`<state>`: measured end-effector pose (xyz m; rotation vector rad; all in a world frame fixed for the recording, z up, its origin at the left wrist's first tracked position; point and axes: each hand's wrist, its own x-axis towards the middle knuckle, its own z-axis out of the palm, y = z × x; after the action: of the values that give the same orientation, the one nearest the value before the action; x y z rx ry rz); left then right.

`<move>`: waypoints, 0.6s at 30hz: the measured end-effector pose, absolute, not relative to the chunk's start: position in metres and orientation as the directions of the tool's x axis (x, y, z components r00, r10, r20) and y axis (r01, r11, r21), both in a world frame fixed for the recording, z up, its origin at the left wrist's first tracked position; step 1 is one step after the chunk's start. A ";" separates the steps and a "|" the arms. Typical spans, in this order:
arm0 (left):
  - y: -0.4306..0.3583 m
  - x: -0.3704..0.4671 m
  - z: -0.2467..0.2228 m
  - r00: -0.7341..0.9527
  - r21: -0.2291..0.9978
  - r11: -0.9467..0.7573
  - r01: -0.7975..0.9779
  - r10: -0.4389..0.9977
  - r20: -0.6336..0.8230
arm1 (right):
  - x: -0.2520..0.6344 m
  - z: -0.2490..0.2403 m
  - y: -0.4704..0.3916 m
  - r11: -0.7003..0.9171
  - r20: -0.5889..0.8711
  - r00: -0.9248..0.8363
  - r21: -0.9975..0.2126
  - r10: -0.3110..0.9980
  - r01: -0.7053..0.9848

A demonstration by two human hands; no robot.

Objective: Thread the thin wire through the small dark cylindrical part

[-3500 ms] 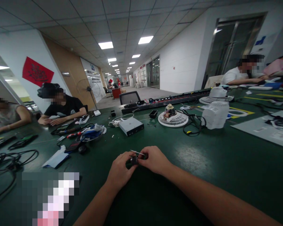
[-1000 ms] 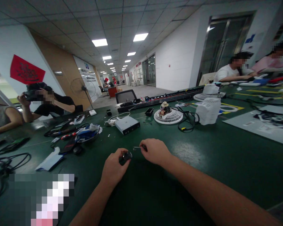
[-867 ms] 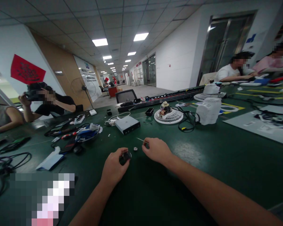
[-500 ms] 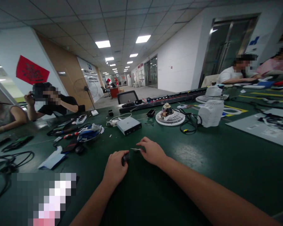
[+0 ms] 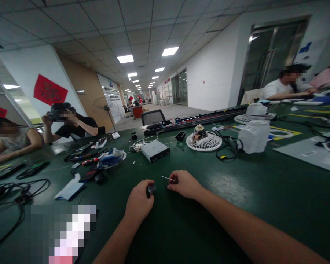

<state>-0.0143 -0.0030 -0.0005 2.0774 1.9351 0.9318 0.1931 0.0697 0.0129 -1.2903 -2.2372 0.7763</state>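
Observation:
My left hand (image 5: 140,200), low over the green table, is closed around a small dark rounded object (image 5: 151,188); its kind I cannot make out. To its right, my right hand (image 5: 185,184) pinches a thin metal rod (image 5: 167,178) whose bare end points left, above the dark object and apart from it. The rod's other end is hidden in the fingers. Beyond both hands lies a silver box like an optical drive (image 5: 155,149), with a black front.
A white fan grille with an exposed motor (image 5: 204,142), a white plastic housing (image 5: 254,136) and a small black tray (image 5: 180,136) stand farther back. Leftward are a blue-white cloth bundle (image 5: 110,158), a folded light-blue sheet (image 5: 69,187) and black cables (image 5: 23,198). Several people sit around the table.
The camera view has shifted, so the scene sits farther right and slightly lower. My right hand's fingers, more spread before, have curled in around the rod. My left hand keeps its hold.

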 end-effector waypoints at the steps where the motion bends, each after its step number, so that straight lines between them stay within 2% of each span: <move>1: -0.003 -0.014 -0.001 -0.022 0.519 -0.160 0.840 0.945 0.326 | 0.195 0.014 0.069 0.407 0.110 -0.471 -0.693 0.875 0.596; 6: -0.005 -0.010 0.002 0.051 0.562 -0.220 0.798 0.953 0.300 | 0.195 0.018 0.065 0.435 0.204 -0.478 -0.783 0.854 0.445; 10: -0.008 -0.005 0.008 0.115 0.566 -0.302 0.767 0.933 0.342 | 0.189 0.016 0.061 0.429 0.192 -0.521 -0.819 0.832 0.382; 15: -0.010 -0.005 0.012 0.215 0.553 -0.414 0.723 0.896 0.389 | 0.186 0.015 0.056 0.515 0.266 -0.540 -0.767 0.798 0.383; 18: -0.010 -0.006 0.012 0.234 0.551 -0.435 0.712 0.887 0.398 | 0.186 0.016 0.055 0.487 0.248 -0.518 -0.777 0.819 0.398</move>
<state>-0.0058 -0.0104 0.0119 2.2544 1.5012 0.9939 0.1856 0.0547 0.0160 -0.9986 -2.1197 0.8870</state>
